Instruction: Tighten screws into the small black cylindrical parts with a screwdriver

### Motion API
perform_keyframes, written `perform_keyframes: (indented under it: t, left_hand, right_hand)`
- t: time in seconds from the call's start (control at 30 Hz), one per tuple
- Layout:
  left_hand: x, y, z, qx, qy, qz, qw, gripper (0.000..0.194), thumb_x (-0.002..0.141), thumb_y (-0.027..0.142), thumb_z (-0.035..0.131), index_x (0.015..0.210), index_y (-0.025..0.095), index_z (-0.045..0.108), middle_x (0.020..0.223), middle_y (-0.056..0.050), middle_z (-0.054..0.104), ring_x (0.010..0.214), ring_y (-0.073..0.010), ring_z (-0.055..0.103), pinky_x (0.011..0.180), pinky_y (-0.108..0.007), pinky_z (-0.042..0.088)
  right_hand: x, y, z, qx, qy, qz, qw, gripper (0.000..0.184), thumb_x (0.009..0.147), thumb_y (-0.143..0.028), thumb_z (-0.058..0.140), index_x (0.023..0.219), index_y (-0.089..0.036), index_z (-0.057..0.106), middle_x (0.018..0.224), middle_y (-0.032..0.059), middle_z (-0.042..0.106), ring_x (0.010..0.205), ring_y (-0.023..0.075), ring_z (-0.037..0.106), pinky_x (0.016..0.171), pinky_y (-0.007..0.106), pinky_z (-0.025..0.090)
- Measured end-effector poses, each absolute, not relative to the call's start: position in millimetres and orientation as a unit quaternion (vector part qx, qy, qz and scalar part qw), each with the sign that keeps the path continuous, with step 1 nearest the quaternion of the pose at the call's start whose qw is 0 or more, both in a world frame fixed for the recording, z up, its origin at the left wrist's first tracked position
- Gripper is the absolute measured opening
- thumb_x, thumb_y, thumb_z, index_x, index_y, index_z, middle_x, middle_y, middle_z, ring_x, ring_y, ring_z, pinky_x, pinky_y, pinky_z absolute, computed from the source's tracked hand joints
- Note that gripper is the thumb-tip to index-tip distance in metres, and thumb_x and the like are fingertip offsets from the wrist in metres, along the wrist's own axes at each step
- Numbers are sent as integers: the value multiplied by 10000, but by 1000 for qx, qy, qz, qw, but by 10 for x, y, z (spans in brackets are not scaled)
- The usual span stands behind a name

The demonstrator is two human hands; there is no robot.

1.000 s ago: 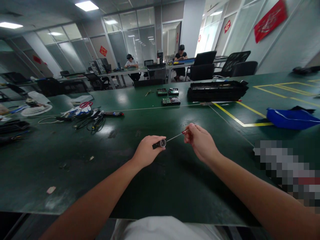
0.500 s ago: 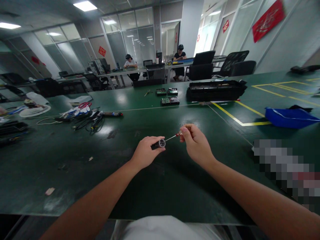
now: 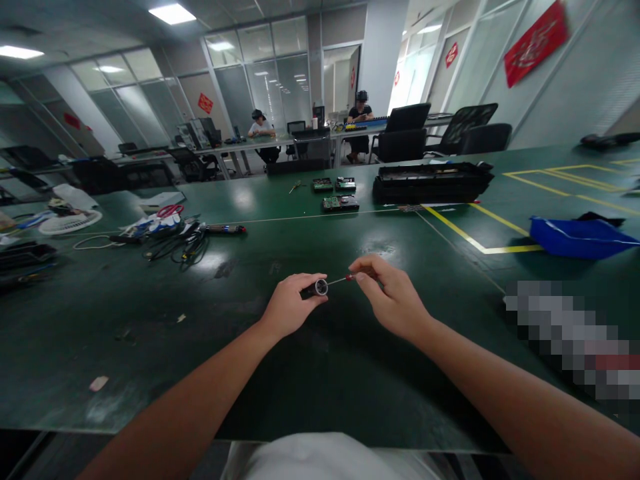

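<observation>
My left hand [image 3: 294,303] is closed around a short dark cylinder [image 3: 311,291], whose round silver-rimmed open end [image 3: 321,287] faces right. What kind of thing the cylinder is I cannot make out. In my right hand [image 3: 387,290], thumb and fingers pinch the red handle of a screwdriver [image 3: 349,277]. Its thin metal shaft points left and reaches the rim of the cylinder; whether the tip sits inside is too small to tell. Both hands are above the green tabletop [image 3: 280,393].
Circuit-board-like drives [image 3: 341,203] and a long black housing [image 3: 433,182] lie beyond my hands. Tangled cables [image 3: 185,240] are at left, a blue tray [image 3: 583,237] at right. A blurred-out object [image 3: 575,340] lies near my right arm. Two people sit at a far table.
My right hand has come slightly left and down, with its fingers farther forward over the screwdriver's handle. The cylinder in my left hand has shifted a little to the left.
</observation>
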State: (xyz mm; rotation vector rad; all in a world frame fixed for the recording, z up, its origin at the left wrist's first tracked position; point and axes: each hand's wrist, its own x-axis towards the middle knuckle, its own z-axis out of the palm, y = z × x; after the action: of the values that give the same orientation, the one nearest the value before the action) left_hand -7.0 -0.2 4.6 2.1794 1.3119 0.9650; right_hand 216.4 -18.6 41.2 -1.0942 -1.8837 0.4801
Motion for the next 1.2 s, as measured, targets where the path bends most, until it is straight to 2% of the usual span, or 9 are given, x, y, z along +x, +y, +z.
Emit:
perform_keyframes:
  t: [0.17, 0.37, 0.43, 0.57, 0.73, 0.83, 0.97, 1.07, 1.2]
  left_hand:
    - [-60, -12, 58, 784, 472, 346, 210, 420, 800, 188, 795, 1204, 269, 713, 1192, -37, 723, 1128, -238, 652, 1042, -406, 476]
    - [-61, -12, 68, 777, 476, 354, 212, 422, 799, 165, 791, 1202, 259, 708, 1194, -26, 721, 1128, -222, 654, 1035, -373, 480]
    - [-58, -13, 72, 777, 475, 356, 210, 418, 798, 164, 793, 1196, 259, 708, 1189, -25, 723, 1127, -222, 655, 1031, -372, 482]
    - [-38, -27, 79, 785, 469, 349, 205, 403, 784, 155, 805, 1165, 252, 718, 1161, -28, 732, 1107, -228, 662, 1023, -385, 489]
    - [-38, -36, 80, 783, 470, 351, 207, 407, 789, 164, 804, 1176, 252, 712, 1170, -31, 728, 1112, -230, 660, 1026, -392, 488]
    - [-46, -33, 79, 780, 473, 353, 207, 408, 791, 166, 802, 1180, 252, 710, 1164, -30, 729, 1103, -228, 661, 1015, -389, 492]
    - [-47, -28, 71, 786, 465, 351, 206, 413, 789, 165, 807, 1180, 253, 710, 1163, -25, 729, 1104, -224, 660, 1019, -387, 487]
    - [-47, -25, 64, 788, 461, 353, 205, 410, 785, 169, 813, 1173, 254, 712, 1155, -22, 732, 1099, -221, 661, 1011, -382, 490]
    - [-49, -23, 53, 786, 461, 356, 207, 407, 786, 167, 810, 1171, 256, 714, 1165, -22, 730, 1109, -218, 659, 1017, -378, 490]
  right_hand:
    - [2159, -193, 438, -473, -755, 174, 421, 290, 1013, -400, 463, 920, -227, 677, 782, 23, 699, 666, 182, 628, 604, 310, 422]
    - [2140, -212, 442, -455, -763, 159, 430, 260, 985, -279, 463, 1202, -196, 579, 828, 34, 690, 685, 187, 626, 642, 320, 454]
    - [2141, -213, 435, -446, -764, 164, 437, 230, 984, -273, 462, 1175, -202, 569, 852, 36, 687, 732, 192, 639, 666, 319, 464]
    - [2136, -224, 429, -450, -762, 170, 434, 230, 1025, -369, 431, 1056, -226, 608, 814, 22, 679, 642, 169, 609, 594, 302, 429]
    - [2126, -236, 417, -456, -756, 166, 440, 247, 1009, -289, 426, 1214, -202, 531, 819, 27, 661, 667, 184, 619, 629, 318, 446]
    - [2133, -223, 410, -460, -744, 188, 446, 220, 989, -274, 447, 1185, -201, 516, 862, 38, 661, 754, 198, 647, 677, 323, 467]
    - [2136, -227, 449, -472, -755, 191, 415, 263, 1022, -381, 414, 1141, -211, 576, 826, 30, 683, 628, 176, 603, 592, 312, 417]
    - [2133, -249, 486, -471, -766, 177, 400, 265, 1022, -336, 393, 1169, -203, 568, 818, 29, 680, 590, 165, 571, 572, 308, 396]
    - [2131, -257, 494, -467, -768, 184, 399, 199, 1000, -278, 415, 1136, -200, 537, 797, 21, 655, 669, 180, 610, 625, 309, 424]
